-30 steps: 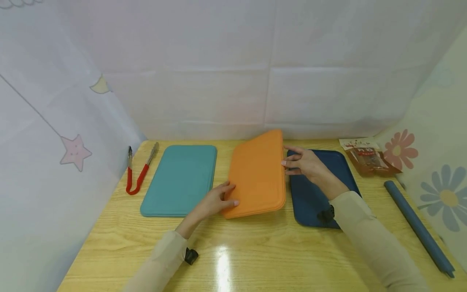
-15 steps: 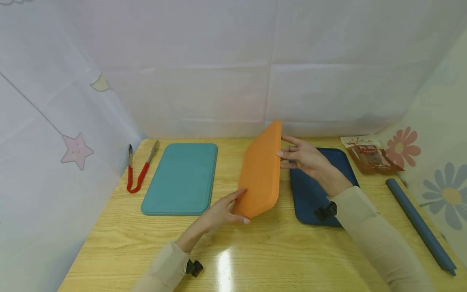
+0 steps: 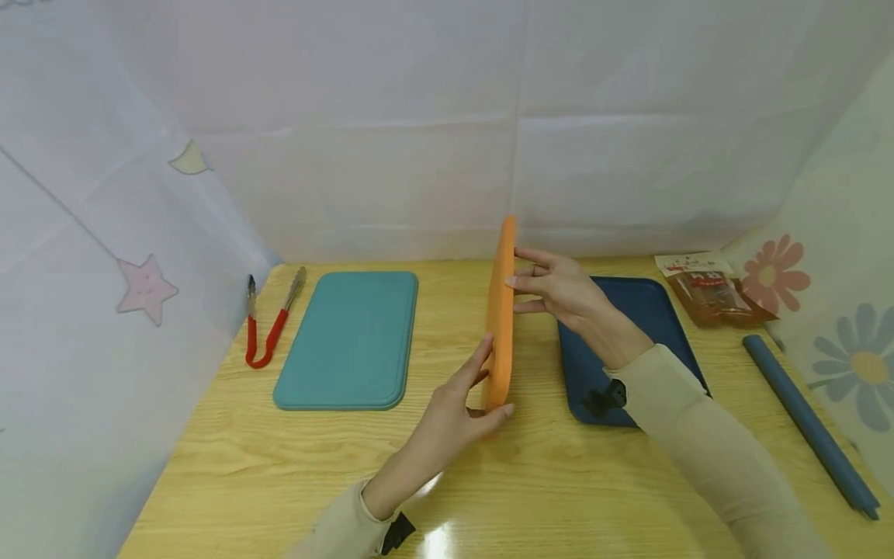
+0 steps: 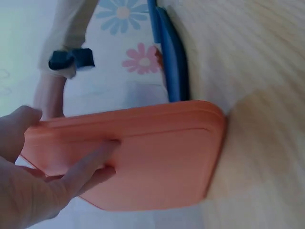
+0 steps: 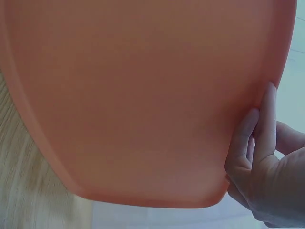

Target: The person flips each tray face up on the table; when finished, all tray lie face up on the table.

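Note:
Both hands hold an orange rectangular tray [image 3: 500,310], which stands on edge over the middle of the wooden table and appears almost edge-on in the head view. At its near end, my left hand [image 3: 454,415] has the thumb on one side and the fingers on the other. My right hand [image 3: 567,293] grips the upper edge farther back, its thumb on the edge and its fingers against the right-hand face. In the left wrist view the tray's underside [image 4: 157,167] shows a line inside the rim. The right wrist view shows its recessed inner face [image 5: 133,105].
To the left lies a teal tray [image 3: 347,341], face down, with red-handled tongs [image 3: 268,334] beyond it. A dark blue tray [image 3: 628,310] sits under my right forearm. Farther right are a packaged food bag [image 3: 712,291] and a blue-grey rolled-up sheet [image 3: 810,423].
The orange tray has tilted from a slanted lean to nearly upright on edge, rising slightly. My left hand has moved right and round its near end; my right hand has shifted left with it.

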A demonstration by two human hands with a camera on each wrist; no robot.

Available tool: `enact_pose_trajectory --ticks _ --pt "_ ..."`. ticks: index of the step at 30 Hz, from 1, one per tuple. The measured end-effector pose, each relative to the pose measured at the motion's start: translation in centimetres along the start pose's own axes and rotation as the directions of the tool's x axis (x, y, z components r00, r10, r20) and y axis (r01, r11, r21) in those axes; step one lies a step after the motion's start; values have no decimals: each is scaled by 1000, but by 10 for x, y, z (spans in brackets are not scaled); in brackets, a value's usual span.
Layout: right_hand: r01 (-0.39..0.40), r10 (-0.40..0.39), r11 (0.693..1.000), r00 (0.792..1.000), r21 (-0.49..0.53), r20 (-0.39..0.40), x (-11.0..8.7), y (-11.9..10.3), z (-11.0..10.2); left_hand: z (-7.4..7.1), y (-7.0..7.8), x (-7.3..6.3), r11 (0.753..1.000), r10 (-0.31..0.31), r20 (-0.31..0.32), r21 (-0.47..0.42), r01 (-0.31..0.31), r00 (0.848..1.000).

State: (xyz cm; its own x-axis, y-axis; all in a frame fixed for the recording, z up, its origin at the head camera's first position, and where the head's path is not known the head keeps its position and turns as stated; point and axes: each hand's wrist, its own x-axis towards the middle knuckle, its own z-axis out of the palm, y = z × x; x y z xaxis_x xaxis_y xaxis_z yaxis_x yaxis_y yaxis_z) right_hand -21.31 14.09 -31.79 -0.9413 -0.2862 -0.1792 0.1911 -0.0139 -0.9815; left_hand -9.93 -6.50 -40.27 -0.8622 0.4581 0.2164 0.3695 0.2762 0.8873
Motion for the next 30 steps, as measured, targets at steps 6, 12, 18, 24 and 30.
enact_pose_trajectory --ticks 6,12,18,24,30 --pt "11 -11 1000 1000 6 1 7 0 15 4 20 2 992 105 -157 91 -92 982" --pt "21 -21 1000 1000 9 9 9 -3 24 2 30 2 962 213 -271 227 -153 939" --pt "-9 13 993 999 -114 30 22 29 15 -2 30 -3 970 213 -364 192 -150 907" --pt "-143 190 877 980 -458 57 31 94 -10 -16 16 -21 998 -53 -444 -60 29 894" --pt "-162 201 880 979 -446 42 30 120 -19 -36 1 -33 909 -283 -419 -403 102 863"
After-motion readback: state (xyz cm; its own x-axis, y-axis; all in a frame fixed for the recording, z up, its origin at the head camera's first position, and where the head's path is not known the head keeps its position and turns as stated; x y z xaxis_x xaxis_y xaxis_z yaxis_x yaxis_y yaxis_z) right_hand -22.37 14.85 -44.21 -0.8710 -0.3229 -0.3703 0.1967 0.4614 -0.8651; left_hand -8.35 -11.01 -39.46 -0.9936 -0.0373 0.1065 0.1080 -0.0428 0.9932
